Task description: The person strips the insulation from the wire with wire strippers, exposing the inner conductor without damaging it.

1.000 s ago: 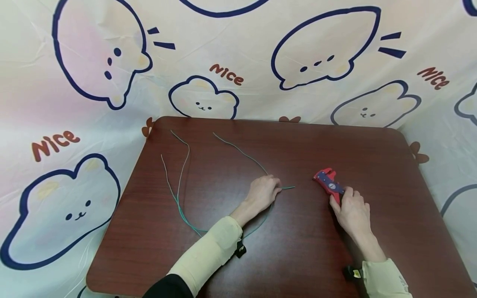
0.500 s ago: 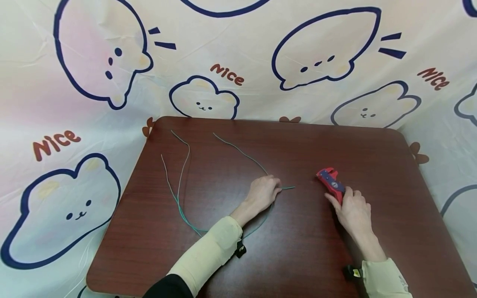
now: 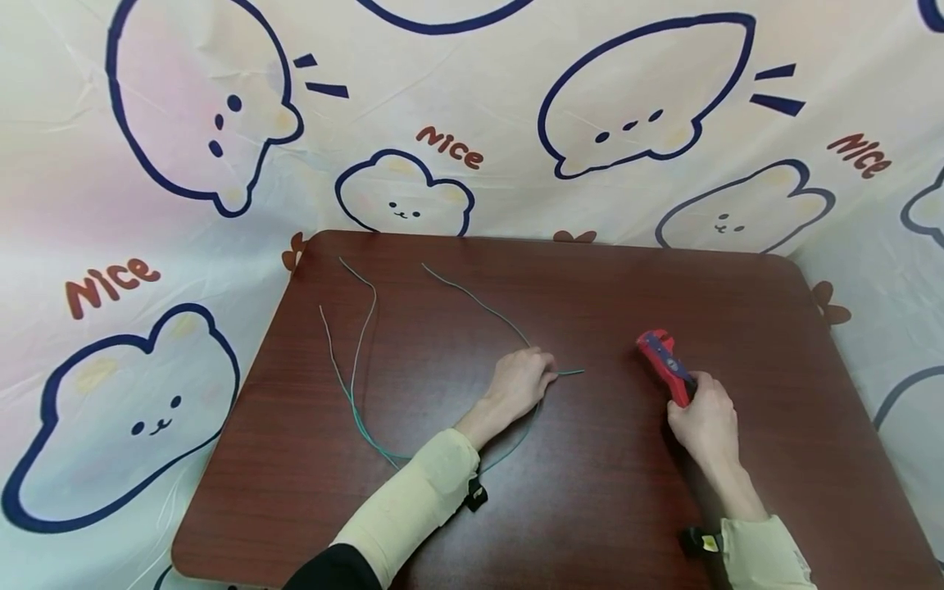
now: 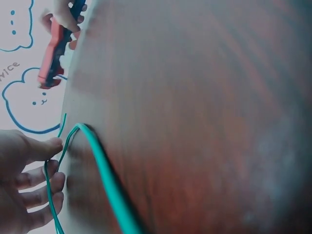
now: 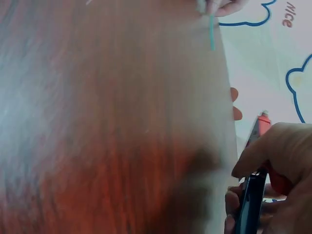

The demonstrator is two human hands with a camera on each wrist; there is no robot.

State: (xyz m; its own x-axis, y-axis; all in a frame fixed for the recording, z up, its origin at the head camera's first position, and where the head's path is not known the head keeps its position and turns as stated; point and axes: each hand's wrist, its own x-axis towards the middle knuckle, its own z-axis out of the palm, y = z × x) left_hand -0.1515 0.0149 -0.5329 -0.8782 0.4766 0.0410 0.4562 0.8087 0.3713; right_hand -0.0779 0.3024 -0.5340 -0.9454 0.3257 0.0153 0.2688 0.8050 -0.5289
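Note:
My left hand pinches a thin green wire between thumb and fingertips, and a short end sticks out to the right. The rest of the wire loops under the forearm; in the left wrist view a thick-looking green stretch of wire arches close to the camera. To the right, my right hand grips the handles of a red and blue wire stripper, its head pointing away and to the left. In the right wrist view the thumb and fingers wrap the stripper's dark handle. The stripper stands apart from the wire end.
Two pale wire ends spread over the left of the brown table, and another strand runs toward the back. A printed cloth hangs behind and beside the table.
The wire stripper has shifted slightly right and turned in my right hand, whose thumb has moved from straight to closer round the handle. My left hand and the wire stay put.

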